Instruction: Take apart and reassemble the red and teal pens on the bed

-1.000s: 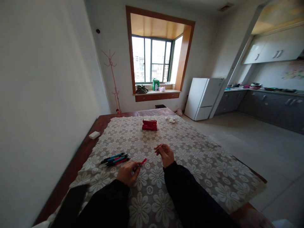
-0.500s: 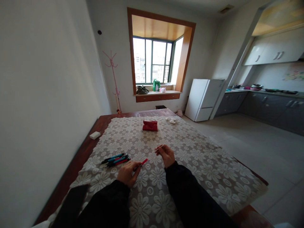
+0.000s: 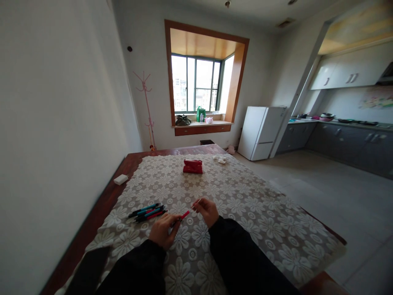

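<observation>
Between the fingers of my left hand (image 3: 162,231) is a red pen barrel (image 3: 185,214), its end pointing up and right. My right hand (image 3: 208,212) pinches a thin pale stick, which looks like a pen refill (image 3: 193,207). The stick's lower tip is at or very near the barrel's end; whether it has entered cannot be made out. To the left of my left hand lies a small heap of blue, black and red pens (image 3: 147,212). A red pouch (image 3: 193,166) sits farther off on the floral tablecloth (image 3: 179,275).
A dark flat object, perhaps a phone (image 3: 89,268), lies at the near left by my sleeve. Toward the table's left edge is a white charger (image 3: 120,179). Crumpled white scraps (image 3: 220,159) lie at the far right of the cloth. A wall borders the left side.
My right hand has come left and down, bringing the thin stick to the red barrel's end. My left hand keeps hold of the barrel. The view has tilted up slightly.
</observation>
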A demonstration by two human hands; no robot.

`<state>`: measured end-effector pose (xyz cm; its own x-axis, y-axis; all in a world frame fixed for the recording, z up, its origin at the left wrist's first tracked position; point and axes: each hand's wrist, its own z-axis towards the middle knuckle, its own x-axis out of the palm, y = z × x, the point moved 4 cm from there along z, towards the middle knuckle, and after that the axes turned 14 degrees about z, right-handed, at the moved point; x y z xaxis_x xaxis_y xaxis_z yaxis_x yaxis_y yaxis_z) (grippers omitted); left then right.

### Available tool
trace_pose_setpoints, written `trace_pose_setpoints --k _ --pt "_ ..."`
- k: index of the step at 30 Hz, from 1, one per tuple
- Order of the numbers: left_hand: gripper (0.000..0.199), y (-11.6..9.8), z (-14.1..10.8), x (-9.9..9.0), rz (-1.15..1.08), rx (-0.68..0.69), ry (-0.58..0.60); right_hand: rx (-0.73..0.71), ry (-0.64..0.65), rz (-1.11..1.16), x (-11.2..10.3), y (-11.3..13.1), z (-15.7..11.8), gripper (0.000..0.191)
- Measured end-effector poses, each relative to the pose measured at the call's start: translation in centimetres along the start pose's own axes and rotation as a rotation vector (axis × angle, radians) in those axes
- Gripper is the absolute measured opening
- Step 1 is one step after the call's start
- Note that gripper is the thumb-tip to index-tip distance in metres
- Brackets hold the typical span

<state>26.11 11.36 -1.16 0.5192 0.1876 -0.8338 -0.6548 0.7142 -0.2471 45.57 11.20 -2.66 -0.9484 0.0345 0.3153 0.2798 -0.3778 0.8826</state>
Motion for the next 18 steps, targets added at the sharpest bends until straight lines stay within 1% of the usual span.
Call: trace_pose_setpoints --k 2,4,8,10,14,18 --pt "0.021 0.0 -0.1 0.0 -0.003 0.005 -0.026 0.0 0.056 -0.129 0.7 0.2 -0.4 0.021" --pt "0.02 0.2 -0.1 0.2 -0.019 -0.008 -0.059 -0.002 0.071 -0.18 1.1 0.4 -0.6 0.019" --pt "0.023 0.3 -0.3 0.8 -0.067 -0.004 -0.095 -0.095 0.027 -0.21 1.0 1.3 -0.5 0.017" --pt "0.023 0.3 -0.3 1.0 -0.085 0.006 -0.104 -0.118 0.029 -0.238 1.0 1.5 -0.5 0.018" --pt "0.025 0.3 -0.4 1.0 -0.081 0.001 -0.118 -0.084 0.066 -0.258 1.2 1.0 -0.7 0.024" --pt "0.025 0.4 -0.4 0.9 -0.066 -0.02 -0.142 -0.047 0.058 -0.188 0.8 0.4 -0.7 0.035"
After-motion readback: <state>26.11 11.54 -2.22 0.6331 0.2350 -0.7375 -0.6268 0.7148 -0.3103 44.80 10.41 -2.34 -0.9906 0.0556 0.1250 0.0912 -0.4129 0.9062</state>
